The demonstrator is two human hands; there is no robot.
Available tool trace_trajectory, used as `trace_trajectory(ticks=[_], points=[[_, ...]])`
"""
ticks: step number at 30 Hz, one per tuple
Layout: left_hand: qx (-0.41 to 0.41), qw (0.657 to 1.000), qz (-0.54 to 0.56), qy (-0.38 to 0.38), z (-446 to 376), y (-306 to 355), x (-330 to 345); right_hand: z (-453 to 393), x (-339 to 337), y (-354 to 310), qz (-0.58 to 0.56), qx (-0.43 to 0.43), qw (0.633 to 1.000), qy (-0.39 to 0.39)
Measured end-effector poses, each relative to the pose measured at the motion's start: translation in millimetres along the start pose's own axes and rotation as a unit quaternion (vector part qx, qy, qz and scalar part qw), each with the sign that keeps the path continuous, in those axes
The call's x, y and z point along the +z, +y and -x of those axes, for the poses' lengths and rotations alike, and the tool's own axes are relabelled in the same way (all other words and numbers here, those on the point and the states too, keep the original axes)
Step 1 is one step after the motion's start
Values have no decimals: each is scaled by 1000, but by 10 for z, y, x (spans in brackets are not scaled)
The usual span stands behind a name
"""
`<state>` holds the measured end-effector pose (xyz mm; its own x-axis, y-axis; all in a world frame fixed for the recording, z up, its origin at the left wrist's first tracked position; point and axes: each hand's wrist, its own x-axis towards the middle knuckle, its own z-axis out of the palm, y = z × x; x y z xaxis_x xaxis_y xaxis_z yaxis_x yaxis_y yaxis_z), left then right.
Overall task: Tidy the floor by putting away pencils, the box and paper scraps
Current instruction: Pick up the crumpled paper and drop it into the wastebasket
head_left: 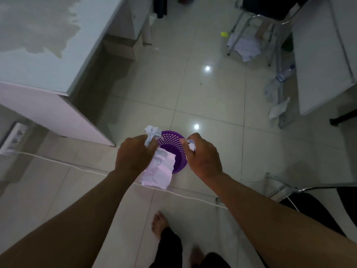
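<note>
Far left: a white power strip point(13, 138) against the wall, its white cable point(77, 167) trailing rightward across the tiled floor point(222, 105), passing under both forearms. Above it, a white desk point(48, 45) filling the upper left corner.

Centre left: left hand point(133, 155), fingers curled tight around crumpled white paper point(156, 169), one wad poking out above the knuckles, a larger creased sheet hanging below the palm. Just right of that hand and partly hidden behind the sheet, a purple perforated basket point(173, 144) standing upright on the floor, lying between the two hands and below them.

Centre right: right hand point(202, 155), pinching a small paper scrap point(191, 145) over the basket's right rim. Hands apart, one on either side of the basket, each closed on paper.

Below: bare feet point(158, 223) and dark trouser legs.

Upper right: a metal-legged chair point(270, 28) with more loose papers point(243, 45) beneath, a yellow-green object point(224, 34) beside them. Further right, clear plastic bottles point(278, 82) and a white crumpled scrap point(279, 109) beside a second white desk point(320, 59).
</note>
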<state>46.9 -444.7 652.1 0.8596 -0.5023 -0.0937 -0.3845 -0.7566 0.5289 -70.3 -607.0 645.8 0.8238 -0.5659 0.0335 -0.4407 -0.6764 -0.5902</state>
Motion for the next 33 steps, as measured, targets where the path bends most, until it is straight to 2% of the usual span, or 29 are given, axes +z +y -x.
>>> trace_trajectory(ticks=[6,14,20,26,30,33], points=[[-13,998,-26,-58,-635,-487,1012,-576,819,593,7,29,999,-41],[-105,991,-16,-81,-1292,-1119,2277,-945,2014,1468,-7,79,993,-91],[-170,981,14,-92,-1481,-1360,2884,-1006,2634,1777,-27,122,983,-135],[-214,970,12,-116,-1607,-1536,3186,-1177,3040,2014,-80,233,954,-171],[-235,947,84,-203,-1662,-1639,3350,-1296,3150,2022,-126,246,938,-211],[-202,939,29,-276,-1646,-1718,3408,-1333,3182,1979,-123,236,936,-231]])
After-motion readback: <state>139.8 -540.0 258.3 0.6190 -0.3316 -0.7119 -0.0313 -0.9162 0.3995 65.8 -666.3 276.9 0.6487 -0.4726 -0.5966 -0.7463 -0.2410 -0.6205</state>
